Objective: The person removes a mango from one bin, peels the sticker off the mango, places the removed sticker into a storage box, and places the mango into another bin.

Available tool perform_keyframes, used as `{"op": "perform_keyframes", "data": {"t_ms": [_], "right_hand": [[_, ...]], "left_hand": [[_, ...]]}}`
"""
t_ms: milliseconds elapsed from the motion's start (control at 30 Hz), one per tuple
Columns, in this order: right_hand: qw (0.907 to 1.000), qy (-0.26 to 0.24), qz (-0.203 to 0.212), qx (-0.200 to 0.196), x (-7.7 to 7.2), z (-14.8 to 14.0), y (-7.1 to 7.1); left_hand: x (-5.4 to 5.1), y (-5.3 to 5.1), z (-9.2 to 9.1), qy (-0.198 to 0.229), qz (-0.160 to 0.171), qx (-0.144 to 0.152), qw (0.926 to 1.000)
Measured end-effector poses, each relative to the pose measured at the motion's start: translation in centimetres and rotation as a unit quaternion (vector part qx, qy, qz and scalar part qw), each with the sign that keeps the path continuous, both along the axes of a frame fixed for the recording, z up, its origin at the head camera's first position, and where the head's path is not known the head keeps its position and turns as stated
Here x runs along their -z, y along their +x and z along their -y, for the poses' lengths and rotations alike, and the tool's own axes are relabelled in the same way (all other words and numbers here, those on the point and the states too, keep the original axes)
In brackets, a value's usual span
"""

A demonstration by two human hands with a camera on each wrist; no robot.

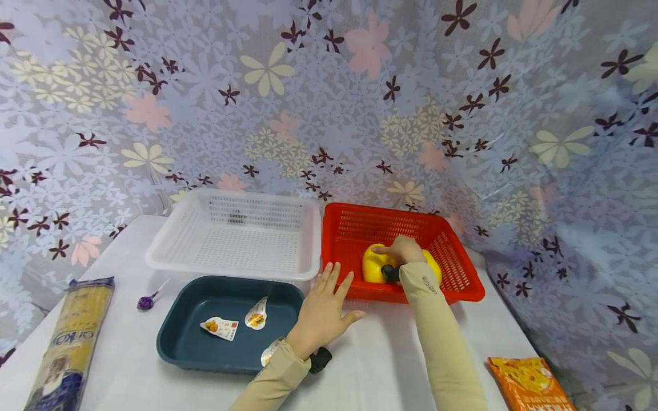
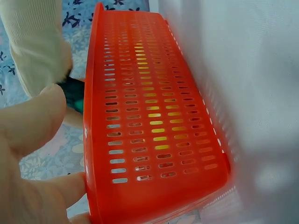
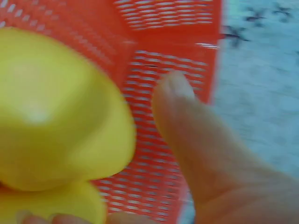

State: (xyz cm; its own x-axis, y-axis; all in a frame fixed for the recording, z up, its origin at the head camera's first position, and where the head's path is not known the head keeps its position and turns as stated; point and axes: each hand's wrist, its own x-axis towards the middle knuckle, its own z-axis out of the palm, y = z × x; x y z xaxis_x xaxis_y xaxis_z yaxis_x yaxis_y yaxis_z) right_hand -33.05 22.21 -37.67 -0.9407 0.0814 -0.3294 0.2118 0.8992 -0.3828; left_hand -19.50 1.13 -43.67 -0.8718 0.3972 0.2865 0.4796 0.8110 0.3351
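Note:
Reaching into the red plastic basket, my right hand is over smooth yellow rounded things that look like fruit. In the right wrist view, its thumb is straight and apart from the upper yellow thing. Fingertips show at that view's bottom edge, by a lower yellow thing. My left hand has its fingers spread at the basket's front left corner. The left wrist view shows a finger at the rim and yellow through the slotted wall.
A white slotted basket stands left of the red one. In front of it is a dark teal tray with several small labels. A purple lollipop and a pasta packet lie at left, an orange snack bag at front right.

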Motion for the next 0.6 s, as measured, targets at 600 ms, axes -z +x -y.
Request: {"op": "perform_keyframes", "data": {"t_ms": [600], "right_hand": [[0.9743,-0.003,-0.222,-0.039,-3.8,1.8,14.2]], "left_hand": [[-1.9,-0.9,3.9,0.071,0.118,0.070,0.9881]]}}
